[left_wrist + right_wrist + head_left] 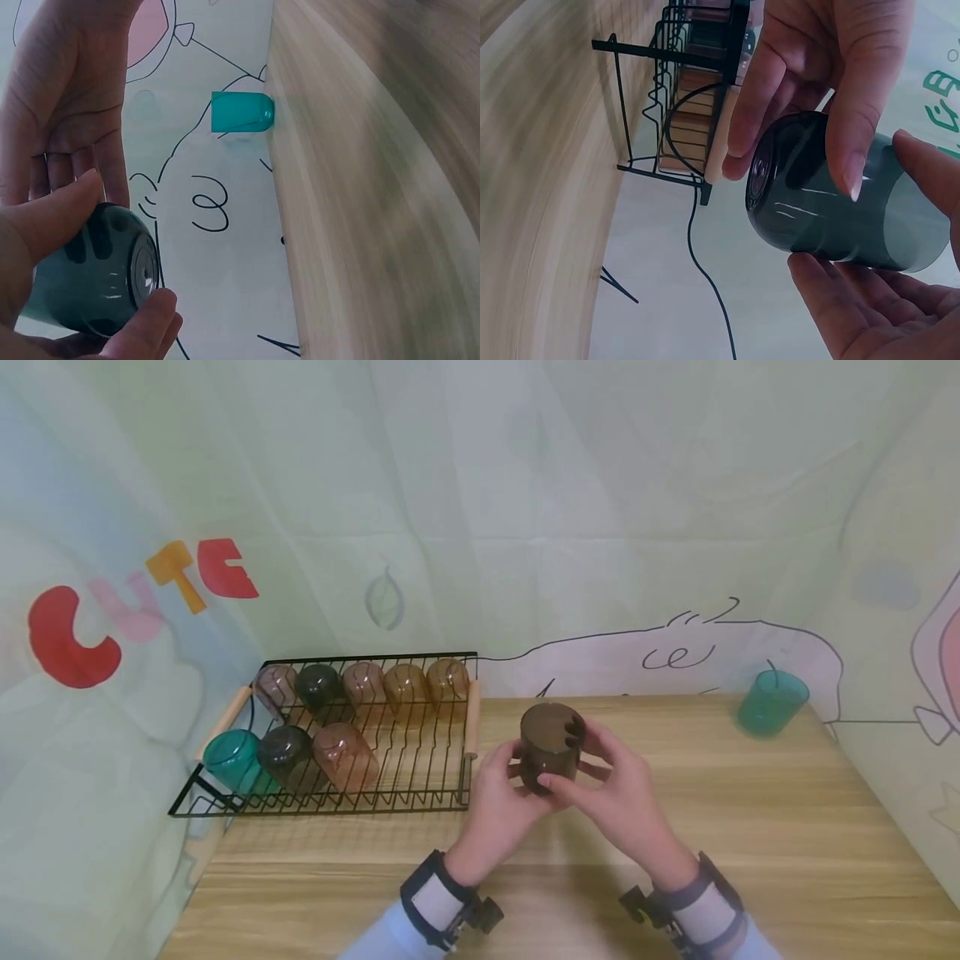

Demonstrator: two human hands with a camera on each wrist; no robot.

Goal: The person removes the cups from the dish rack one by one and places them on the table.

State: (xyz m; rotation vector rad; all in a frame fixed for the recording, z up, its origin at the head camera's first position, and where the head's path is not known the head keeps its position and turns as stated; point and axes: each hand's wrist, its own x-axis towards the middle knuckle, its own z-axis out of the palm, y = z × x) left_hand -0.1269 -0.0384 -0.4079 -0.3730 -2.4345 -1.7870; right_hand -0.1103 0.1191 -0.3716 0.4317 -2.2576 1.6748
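A dark grey see-through cup [551,752] is held up over the wooden table, its open rim facing up and its rounded base down. My left hand [504,797] grips its left side, thumb and fingers curled round the wall. From the other side my right hand [624,789] holds it too, thumb [558,783] on the near face and fingers behind. In the left wrist view the cup [97,277] shows its base ring beside the left fingertips. The right wrist view shows fingers of both hands touching the cup [832,195].
A black wire rack [420,812] with wooden side handles [472,718] stands at the left, holding several coloured cups upside down in two rows. One teal cup [772,703] stands upright at the table's back right. A printed cloth [525,527] hangs behind the table [750,843].
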